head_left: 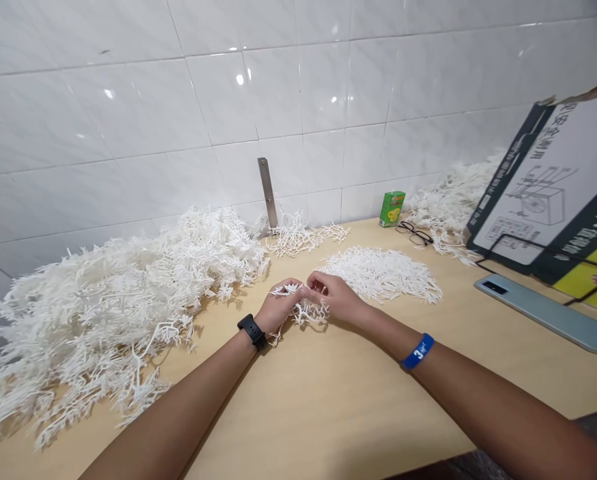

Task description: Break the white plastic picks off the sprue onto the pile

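Note:
Over the middle of the table, my left hand [277,307] is closed around a cluster of white branching plastic sprigs [311,312], whose twiggy ends hang out below the fingers. My right hand [335,293] meets it from the right, thumb and fingers pinched at the same cluster; what lies between the fingertips is too small to make out. Just behind the right hand lies a flat, tidy pile of short white sprigs [383,272]. A large tangled heap of white sprigs [123,293] spreads to the left of my left hand.
A small loose bunch of sprigs [298,237] lies by an upright metal strip [267,193] near the tiled wall. To the right are a green box [391,209], black glasses [415,233], another white heap [448,200], a large printed carton [543,193] and a phone [545,312].

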`<state>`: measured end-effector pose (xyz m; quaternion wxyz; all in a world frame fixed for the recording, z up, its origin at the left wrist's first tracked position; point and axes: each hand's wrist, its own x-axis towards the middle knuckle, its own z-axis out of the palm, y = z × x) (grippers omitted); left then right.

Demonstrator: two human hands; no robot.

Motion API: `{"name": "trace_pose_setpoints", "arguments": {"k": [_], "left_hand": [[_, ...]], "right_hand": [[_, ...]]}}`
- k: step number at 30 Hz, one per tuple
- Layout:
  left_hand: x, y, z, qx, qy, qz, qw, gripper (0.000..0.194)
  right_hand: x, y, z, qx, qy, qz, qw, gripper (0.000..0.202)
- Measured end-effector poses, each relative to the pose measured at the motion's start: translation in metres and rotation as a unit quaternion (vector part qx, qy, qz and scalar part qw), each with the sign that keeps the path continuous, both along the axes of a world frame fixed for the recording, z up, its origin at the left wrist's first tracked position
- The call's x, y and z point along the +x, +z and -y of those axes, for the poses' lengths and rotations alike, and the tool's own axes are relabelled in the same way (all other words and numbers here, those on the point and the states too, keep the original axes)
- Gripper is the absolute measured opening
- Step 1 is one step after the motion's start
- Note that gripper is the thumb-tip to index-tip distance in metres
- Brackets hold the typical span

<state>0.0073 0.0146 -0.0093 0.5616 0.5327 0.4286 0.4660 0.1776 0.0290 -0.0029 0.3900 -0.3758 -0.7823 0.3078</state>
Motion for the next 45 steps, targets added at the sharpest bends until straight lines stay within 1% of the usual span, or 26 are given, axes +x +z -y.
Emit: {"name": "trace_pose_setpoints", "arguments": {"k": [2, 5, 8, 10, 12, 17, 19, 22, 24, 28, 31, 33, 34, 36, 38, 40, 42, 45], "left_hand": [[-0.001, -0.001, 0.0, 0.015, -0.002, -0.022, 1.0, 0.039], [-0.002, -0.001, -0.001, 0.027, -0.016, -0.028, 0.999, 0.039], [-0.002, 0.002, 0.0, 0.046, -0.02, -0.026, 0.998, 0.038], [-0.001, 0.002, 0.0, 0.044, -0.015, -0.02, 0.999, 0.037], [-0.001, 0.002, 0.0, 0.037, -0.015, -0.023, 0.999, 0.037], [-0.001, -0.001, -0.001, 0.049, -0.021, -0.061, 0.997, 0.038], [-0.001, -0.001, -0.001, 0.074, -0.018, -0.094, 0.993, 0.037], [-0.002, 0.0, 0.0, 0.154, -0.007, -0.162, 0.975, 0.032], [-0.002, 0.0, 0.001, 0.202, 0.001, -0.199, 0.959, 0.028], [-0.003, 0.001, 0.002, 0.24, 0.007, -0.236, 0.942, 0.021], [-0.004, 0.002, 0.003, 0.264, 0.01, -0.24, 0.934, 0.02], [-0.004, 0.004, 0.003, 0.273, 0.011, -0.231, 0.934, 0.02], [-0.004, 0.005, 0.003, 0.272, 0.01, -0.225, 0.936, 0.02], [-0.005, 0.007, 0.003, 0.257, 0.004, -0.206, 0.944, 0.022], [-0.006, 0.009, 0.002, 0.23, -0.021, -0.18, 0.956, 0.025], [-0.007, 0.009, 0.001, 0.199, -0.057, -0.145, 0.968, 0.026], [-0.008, 0.008, 0.001, 0.162, -0.084, -0.105, 0.978, 0.027], [-0.006, 0.007, 0.003, 0.1, -0.107, -0.047, 0.988, 0.029]], "right_hand": [[0.0, -0.004, -0.003, 0.02, 0.001, 0.025, 0.999, 0.025], [0.002, -0.008, -0.008, 0.046, 0.0, 0.022, 0.999, 0.021], [0.002, -0.006, -0.008, 0.07, 0.027, 0.006, 0.997, 0.019], [0.002, -0.004, -0.007, 0.096, 0.044, -0.005, 0.994, 0.018], [0.002, -0.002, -0.006, 0.112, 0.046, -0.013, 0.993, 0.017], [0.005, -0.004, -0.01, 0.097, 0.027, 0.0, 0.995, 0.013], [0.006, -0.006, -0.011, 0.092, 0.014, 0.011, 0.996, 0.011], [0.005, -0.007, -0.01, 0.082, -0.017, 0.033, 0.996, 0.006], [0.005, -0.006, -0.008, 0.058, -0.032, 0.049, 0.997, 0.005], [0.002, -0.006, -0.005, -0.005, -0.04, 0.058, 0.997, 0.007], [-0.002, -0.008, -0.006, -0.074, -0.039, 0.0, 0.996, 0.008], [-0.004, -0.011, -0.008, -0.145, -0.023, -0.061, 0.987, 0.01], [-0.005, -0.012, -0.009, -0.185, -0.009, -0.095, 0.978, 0.013], [-0.006, -0.013, -0.011, -0.255, 0.037, -0.159, 0.953, 0.02], [-0.005, -0.012, -0.011, -0.29, 0.094, -0.194, 0.932, 0.024], [-0.002, -0.009, -0.01, -0.295, 0.138, -0.2, 0.924, 0.025], [0.0, -0.007, -0.008, -0.294, 0.157, -0.198, 0.922, 0.024], [0.002, -0.008, -0.008, -0.313, 0.184, -0.207, 0.908, 0.023]]}}
